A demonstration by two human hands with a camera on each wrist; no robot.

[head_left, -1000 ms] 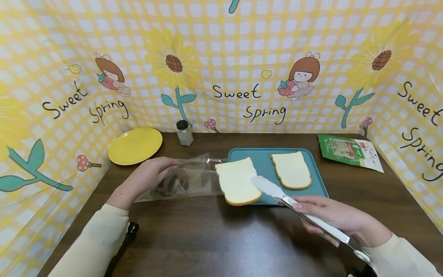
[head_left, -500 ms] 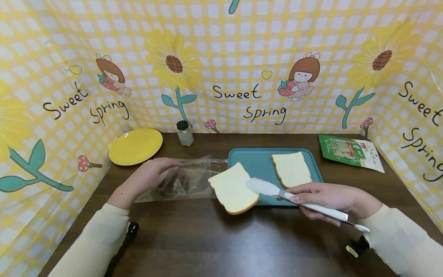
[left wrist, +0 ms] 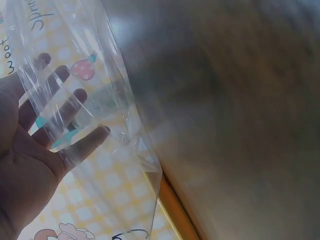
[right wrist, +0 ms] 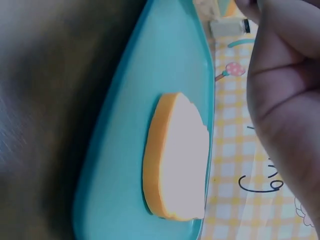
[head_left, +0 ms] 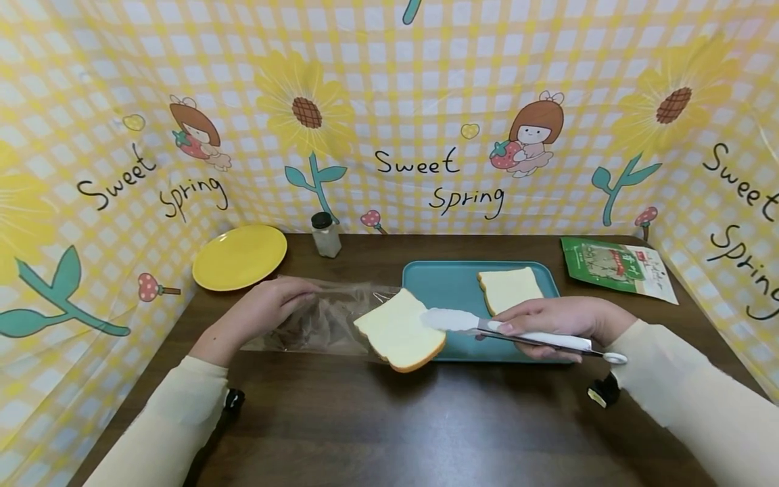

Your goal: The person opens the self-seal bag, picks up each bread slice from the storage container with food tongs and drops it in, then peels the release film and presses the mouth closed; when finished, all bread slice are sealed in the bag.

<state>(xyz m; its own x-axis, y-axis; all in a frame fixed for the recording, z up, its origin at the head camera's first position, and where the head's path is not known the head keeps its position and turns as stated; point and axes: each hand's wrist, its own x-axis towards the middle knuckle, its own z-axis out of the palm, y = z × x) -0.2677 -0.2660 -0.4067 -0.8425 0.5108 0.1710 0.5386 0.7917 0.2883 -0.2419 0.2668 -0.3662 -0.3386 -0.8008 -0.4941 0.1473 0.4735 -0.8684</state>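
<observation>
Left hand (head_left: 270, 303): fingers spread against clear bag (head_left: 322, 325) | Right hand (head_left: 562, 316): grips tongs (head_left: 452, 320), bread slice (head_left: 398, 335) at tips, left of hand | Step: apparently slice transfer | Next: likely needs steady, level grip

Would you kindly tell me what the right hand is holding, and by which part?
The right hand holds the tongs by the handles, and the tongs hold a bread slice by its right side.

Checked cloth walls (head_left: 402, 88) make this table (head_left: 341, 426) a makeshift booth
</observation>
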